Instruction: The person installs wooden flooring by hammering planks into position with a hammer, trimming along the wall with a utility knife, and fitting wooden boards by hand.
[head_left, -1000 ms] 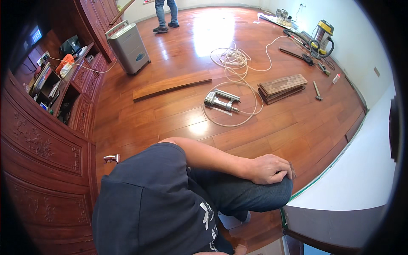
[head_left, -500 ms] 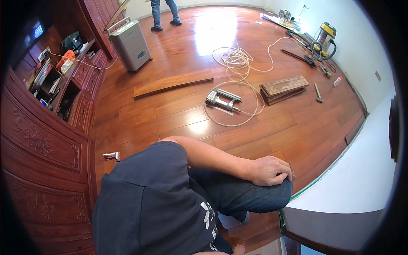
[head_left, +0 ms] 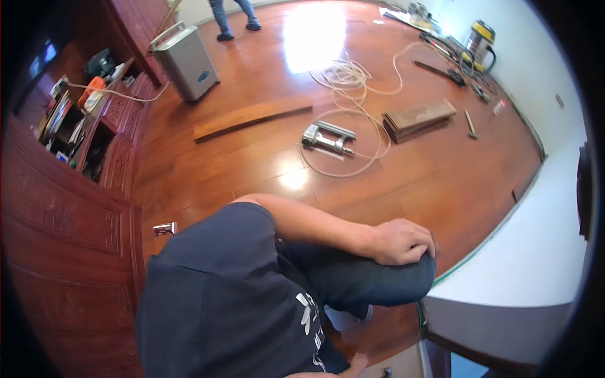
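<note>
Well, from the head view we have our left hand (head_left: 400,241) laid over the bent denim knee (head_left: 403,283), which sits right of centre, beneath the palm. Its fingers are curled over the knee's edge; we cannot tell whether they grip anything there. Our right hand (head_left: 358,363) shows only in part at the lower edge, so we cannot tell its grasp either. Our dark T-shirt (head_left: 214,283) fills the lower left.

Well apart from our hands, a pneumatic nailer (head_left: 329,139) lies on the glossy plank floor (head_left: 265,170), joined to a pale air hose (head_left: 343,74) that is looped and tangled beyond it. Beside the hose's loop we see stacked floorboards (head_left: 419,116), then a wooden-handled hammer (head_left: 471,125). A long plank (head_left: 252,121) lies left of the nailer. Farther off stand a yellow-topped canister vacuum (head_left: 480,44) at right, a grey upright appliance (head_left: 189,66) at left, and another person's jeans-clad legs (head_left: 234,16).
</note>
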{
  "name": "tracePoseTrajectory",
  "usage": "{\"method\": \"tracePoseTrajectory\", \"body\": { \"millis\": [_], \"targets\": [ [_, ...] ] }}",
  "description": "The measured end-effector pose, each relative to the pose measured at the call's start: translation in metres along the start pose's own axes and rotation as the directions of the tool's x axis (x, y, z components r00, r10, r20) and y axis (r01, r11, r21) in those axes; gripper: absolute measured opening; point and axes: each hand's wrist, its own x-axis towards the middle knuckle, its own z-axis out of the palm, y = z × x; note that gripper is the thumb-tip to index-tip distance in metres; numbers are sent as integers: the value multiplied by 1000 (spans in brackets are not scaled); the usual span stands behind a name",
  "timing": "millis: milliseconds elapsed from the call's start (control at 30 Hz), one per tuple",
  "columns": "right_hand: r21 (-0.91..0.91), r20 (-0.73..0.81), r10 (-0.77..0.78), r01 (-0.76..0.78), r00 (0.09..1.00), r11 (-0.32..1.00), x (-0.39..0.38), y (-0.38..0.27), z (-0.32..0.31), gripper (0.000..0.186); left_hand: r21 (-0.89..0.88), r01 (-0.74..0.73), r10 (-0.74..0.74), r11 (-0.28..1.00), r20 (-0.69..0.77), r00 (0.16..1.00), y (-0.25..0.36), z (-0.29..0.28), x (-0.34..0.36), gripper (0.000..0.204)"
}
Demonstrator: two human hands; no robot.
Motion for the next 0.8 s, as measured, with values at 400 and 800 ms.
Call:
{"method": "tracePoseTrajectory", "body": {
  "millis": [400, 800],
  "targets": [
    [-32, -222, 486, -504, 846, 863, -103, -68, -50, 27, 20, 52, -54, 998, 92, 994, -6, -13, -4, 29],
    [-58, -205, 536, -557, 819, 828, -113, -63, -49, 34, -23, 3, 0, 1000, 122, 993, -2, -5, 9, 28]
  ]
}}
